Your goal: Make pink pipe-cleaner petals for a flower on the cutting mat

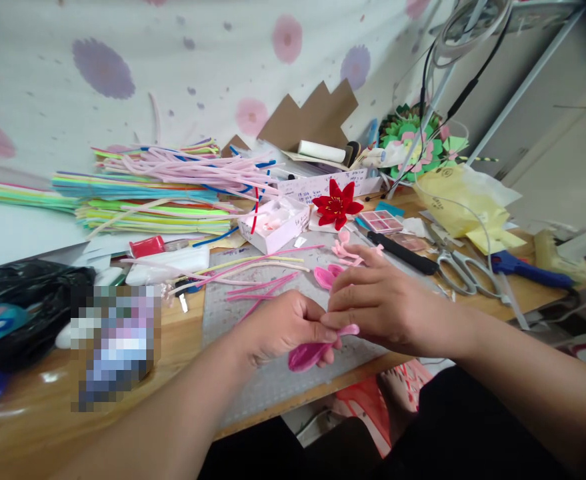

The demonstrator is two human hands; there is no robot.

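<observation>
Over the grey mat, our left hand pinches a pink petal; our right hand curls its fingers by the narrow end, though we cannot tell if they grip

Your mat lies at the front of the worktop, under both your hands.
The petal is in your left hand, with your right hand against it; beyond them on the mat lie strips to the left and loose petals to the right. Farther back you have the box, the flower to its right and cardboard behind. On your left, stems are piled at the back, the bag nearer you. On your right come a handled tool, the scissors, then the glue gun.
</observation>
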